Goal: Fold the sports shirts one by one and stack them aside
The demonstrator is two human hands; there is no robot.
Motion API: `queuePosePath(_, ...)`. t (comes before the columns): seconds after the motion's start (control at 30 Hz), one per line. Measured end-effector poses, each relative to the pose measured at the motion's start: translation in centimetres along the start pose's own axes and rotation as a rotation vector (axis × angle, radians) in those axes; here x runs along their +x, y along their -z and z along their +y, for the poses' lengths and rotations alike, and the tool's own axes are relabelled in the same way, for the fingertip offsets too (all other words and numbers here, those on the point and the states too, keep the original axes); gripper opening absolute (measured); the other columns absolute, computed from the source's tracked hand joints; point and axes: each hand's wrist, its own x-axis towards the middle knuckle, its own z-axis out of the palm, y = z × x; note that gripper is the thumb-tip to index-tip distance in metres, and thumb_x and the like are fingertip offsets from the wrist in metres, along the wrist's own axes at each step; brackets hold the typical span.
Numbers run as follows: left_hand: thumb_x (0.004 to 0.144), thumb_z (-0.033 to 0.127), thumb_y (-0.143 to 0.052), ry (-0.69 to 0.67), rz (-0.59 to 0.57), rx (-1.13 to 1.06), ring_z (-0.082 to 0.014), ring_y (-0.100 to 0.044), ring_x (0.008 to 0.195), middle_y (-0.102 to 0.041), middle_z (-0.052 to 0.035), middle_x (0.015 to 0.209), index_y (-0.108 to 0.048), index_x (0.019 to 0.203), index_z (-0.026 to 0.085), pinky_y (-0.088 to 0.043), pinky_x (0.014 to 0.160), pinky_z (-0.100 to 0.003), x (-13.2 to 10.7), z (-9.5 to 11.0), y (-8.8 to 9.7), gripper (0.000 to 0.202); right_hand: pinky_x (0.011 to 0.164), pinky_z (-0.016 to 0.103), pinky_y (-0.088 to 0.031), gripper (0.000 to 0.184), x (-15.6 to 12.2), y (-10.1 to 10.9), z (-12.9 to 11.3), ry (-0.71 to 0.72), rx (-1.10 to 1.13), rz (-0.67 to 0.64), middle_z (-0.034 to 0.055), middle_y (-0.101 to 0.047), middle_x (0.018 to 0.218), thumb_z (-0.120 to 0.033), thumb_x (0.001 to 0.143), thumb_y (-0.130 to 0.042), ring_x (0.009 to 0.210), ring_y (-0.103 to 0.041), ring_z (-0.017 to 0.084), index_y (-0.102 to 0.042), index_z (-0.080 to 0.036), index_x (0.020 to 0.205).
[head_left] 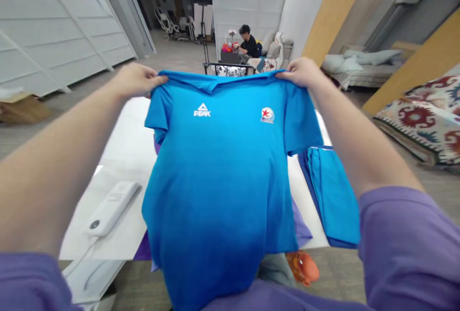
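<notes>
A blue short-sleeved T-shirt (219, 167) hangs spread out in front of me, its printed front facing me with a white PEAK logo and a round badge. My left hand (138, 80) pinches the shirt at its left shoulder. At the opposite shoulder my right hand (298, 72) grips the cloth between thumb and fingers. The shirt's lower part drops past the front edge of the white table (132, 124). Behind the shirt, purple cloth (301, 224) shows in part; the rest of it is hidden.
Folded blue clothes (336, 191) lie on the table's right side. A white power strip (113, 208) with a cord lies on the left. An orange object (305, 268) is below the table edge. Farther back, a person (249, 45) sits near a sofa.
</notes>
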Motion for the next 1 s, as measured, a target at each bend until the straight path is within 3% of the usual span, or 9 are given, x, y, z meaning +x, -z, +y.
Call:
queuePosePath(0.07, 0.111, 0.037, -0.073, 0.049, -0.018, -0.034, -0.0139, -0.063, 0.103, -0.061, 0.0078, 0.065, -0.065, 0.086, 0.021, -0.045, 0.13, -0.029, 2.6, -0.9, -6.7, 0.031, 0.102, 0.03, -0.06, 0.053, 1.5, -7.4, 1.7, -0.168, -0.023, -0.112, 0.0128, -0.083, 0.112, -0.063, 0.099, -0.087, 0.104, -0.074, 0.019, -0.081, -0.012, 0.11)
queuePosePath(0.13, 0.106, 0.024, -0.076, 0.072, -0.037, -0.043, -0.0135, -0.062, 0.102, -0.06, 0.0087, 0.067, -0.06, 0.085, 0.021, -0.044, 0.129, -0.028, 4.2, -1.8, -12.3, 0.026, 0.106, 0.037, -0.062, 0.057, 2.0, -12.6, 4.3, -0.25, -0.035, -0.237, 0.0135, -0.082, 0.123, -0.064, 0.091, -0.094, 0.116, -0.076, 0.027, -0.081, -0.018, 0.121)
queuePosePath(0.23, 0.101, 0.018, -0.08, 0.069, -0.063, -0.077, -0.013, -0.061, 0.102, -0.056, 0.009, 0.069, -0.057, 0.088, 0.02, -0.042, 0.132, -0.033, 4.8, -2.2, -17.8, 0.027, 0.109, 0.042, -0.06, 0.054, 0.6, -14.9, 10.2, -0.271, -0.071, -0.314, 0.012, -0.082, 0.128, -0.058, 0.094, -0.092, 0.12, -0.076, 0.03, -0.08, -0.022, 0.133)
queuePosePath(0.4, 0.1, 0.022, -0.081, -0.076, -0.134, -0.127, -0.0184, -0.064, 0.114, -0.065, 0.0063, 0.081, -0.059, 0.095, 0.022, -0.038, 0.137, -0.044, 3.9, 2.7, -23.1, 0.023, 0.101, 0.038, -0.061, 0.033, -8.1, -8.7, 22.5, -0.427, -0.165, -0.523, 0.0092, -0.087, 0.109, -0.049, 0.102, -0.085, 0.103, -0.08, 0.026, -0.086, -0.021, 0.119)
queuePosePath(0.53, 0.097, 0.038, -0.084, -0.33, -0.26, -0.154, -0.0251, -0.073, 0.112, -0.082, 0.0006, 0.097, -0.071, 0.1, 0.025, -0.052, 0.12, -0.039, -0.6, 13.2, -27.9, 0.019, 0.096, 0.034, -0.062, 0.025, -17.9, -4.2, 29.1, -0.562, -0.168, -0.698, 0.0092, -0.088, 0.107, -0.043, 0.104, -0.081, 0.093, -0.083, 0.024, -0.088, -0.02, 0.112)
queuePosePath(0.67, 0.098, 0.049, -0.079, -0.575, -0.506, -0.186, -0.0321, -0.077, 0.121, -0.087, -0.0065, 0.113, -0.079, 0.105, 0.029, -0.058, 0.108, -0.037, -10.2, 25.9, -34.0, 0.021, 0.099, 0.032, -0.062, 0.031, -25.2, -3.3, 31.2, -0.582, -0.212, -0.68, 0.0105, -0.087, 0.121, -0.045, 0.1, -0.084, 0.111, -0.083, 0.028, -0.089, -0.022, 0.12)
queuePosePath(0.77, 0.094, 0.055, -0.083, -0.639, -0.604, -0.183, -0.0332, -0.079, 0.117, -0.088, -0.0081, 0.112, -0.083, 0.102, 0.029, -0.061, 0.103, -0.037, -17.1, 32.8, -38.5, 0.028, 0.098, 0.03, -0.06, 0.042, -28.5, -2.7, 31.4, -0.563, -0.152, -0.617, 0.0104, -0.084, 0.133, -0.055, 0.101, -0.081, 0.118, -0.081, 0.029, -0.087, -0.023, 0.128)
queuePosePath(0.9, 0.09, 0.054, -0.088, -0.62, -0.645, -0.182, -0.0362, -0.08, 0.12, -0.088, -0.0094, 0.112, -0.085, 0.105, 0.029, -0.062, 0.103, -0.042, -21.7, 37.2, -41.9, 0.029, 0.089, 0.028, -0.059, 0.054, -31.3, -1.6, 31.7, -0.606, 0.027, -0.62, 0.0096, -0.088, 0.115, -0.064, 0.115, -0.055, 0.105, -0.081, 0.025, -0.084, -0.021, 0.13)
queuePosePath(1.0, 0.092, 0.048, -0.087, -0.59, -0.628, -0.225, -0.0383, -0.079, 0.124, -0.087, -0.0108, 0.117, -0.085, 0.111, 0.029, -0.061, 0.107, -0.047, -22.3, 38.1, -41.8, 0.026, 0.089, 0.028, -0.057, 0.038, -32.3, -1.3, 31.8, -0.601, -0.019, -0.594, 0.0084, -0.087, 0.108, -0.051, 0.112, -0.063, 0.104, -0.08, 0.025, -0.082, -0.022, 0.13)
